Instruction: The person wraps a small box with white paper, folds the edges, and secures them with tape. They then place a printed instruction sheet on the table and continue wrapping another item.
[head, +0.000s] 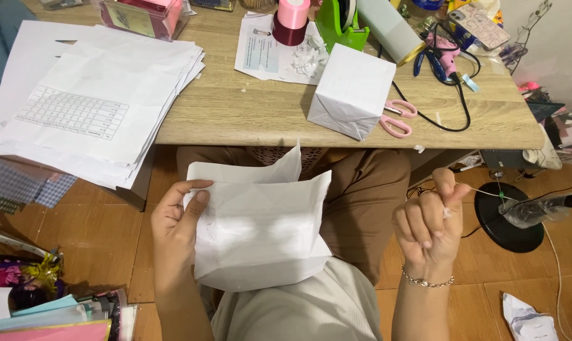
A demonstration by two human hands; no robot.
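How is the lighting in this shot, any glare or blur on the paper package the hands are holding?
Head view: soft, even indoor light; the white paper package in the left hand is bright and slightly washed out, its folds faint. The right hand is sharp; desk edges bow slightly from the wide lens.

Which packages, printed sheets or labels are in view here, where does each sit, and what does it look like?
White paper-wrapped box: on the desk beside pink scissors, cube-shaped.
White paper-wrapped parcel: on the lap, held by the left hand.
Stack of white sheets with a printed grid table: desk's left end, overhanging.
White leaflet with a pale blue panel: desk's far edge, under a pink ribbon spool.
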